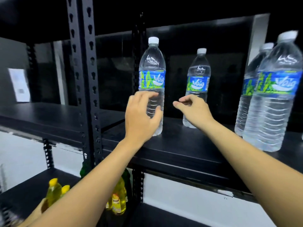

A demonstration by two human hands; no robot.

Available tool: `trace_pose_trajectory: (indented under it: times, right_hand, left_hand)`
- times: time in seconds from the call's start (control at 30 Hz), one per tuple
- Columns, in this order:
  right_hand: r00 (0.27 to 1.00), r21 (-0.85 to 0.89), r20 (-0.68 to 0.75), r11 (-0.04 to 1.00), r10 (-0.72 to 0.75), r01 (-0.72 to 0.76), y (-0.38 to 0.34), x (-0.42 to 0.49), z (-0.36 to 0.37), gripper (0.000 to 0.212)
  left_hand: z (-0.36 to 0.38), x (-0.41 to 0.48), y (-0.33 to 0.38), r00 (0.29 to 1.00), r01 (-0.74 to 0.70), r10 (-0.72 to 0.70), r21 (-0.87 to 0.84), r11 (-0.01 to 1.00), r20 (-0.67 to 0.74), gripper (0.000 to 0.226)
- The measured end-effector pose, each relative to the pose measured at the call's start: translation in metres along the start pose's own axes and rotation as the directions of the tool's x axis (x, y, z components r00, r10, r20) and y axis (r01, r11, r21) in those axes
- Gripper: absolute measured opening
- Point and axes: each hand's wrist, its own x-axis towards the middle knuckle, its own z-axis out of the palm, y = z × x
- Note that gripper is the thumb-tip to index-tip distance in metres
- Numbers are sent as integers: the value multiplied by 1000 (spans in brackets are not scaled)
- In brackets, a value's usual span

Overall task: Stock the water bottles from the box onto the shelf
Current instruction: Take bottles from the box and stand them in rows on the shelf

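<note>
Because it looks heavy, the left hand (141,118) grips the Vaig bottle (152,63) low. At three o'clock, the right hand (195,110) hangs empty.

We note the left grip (139,115) covers the lower body of the near-left bottle (152,63); we cannot tell whether its fingers (144,95) touch. The right grip (193,110) hides the lower left of the farther middle bottle (199,71). At right, the rear bottle (250,71) is mostly hidden behind the front bottle (275,95), both smeared. Below, yellow bottles (54,192) sit partly behind the left forearm (98,174), labels unreadable. Far left, paper sheet (18,84): print too blurred.
</note>
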Motion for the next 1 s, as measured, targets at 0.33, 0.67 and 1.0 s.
trace_pose_trajectory:
  times: [0.33,0.67,1.0]
  right_hand:
    - [921,373,372,891,112,-259,-22,-8,42,71]
    - [939,494,343,852,-6,-175,-19,-13,46,33]
    - [955,425,294,899,-32,-101,-7,-16,44,71]
  left_hand:
    - [-8,3,-31,833,553,-540,-227,802,120,35]
    - [-9,0,-33,803,594,-532,-293,749,269,53]
    - [-8,1,-38,743,631,-474,-260,731,472,47]
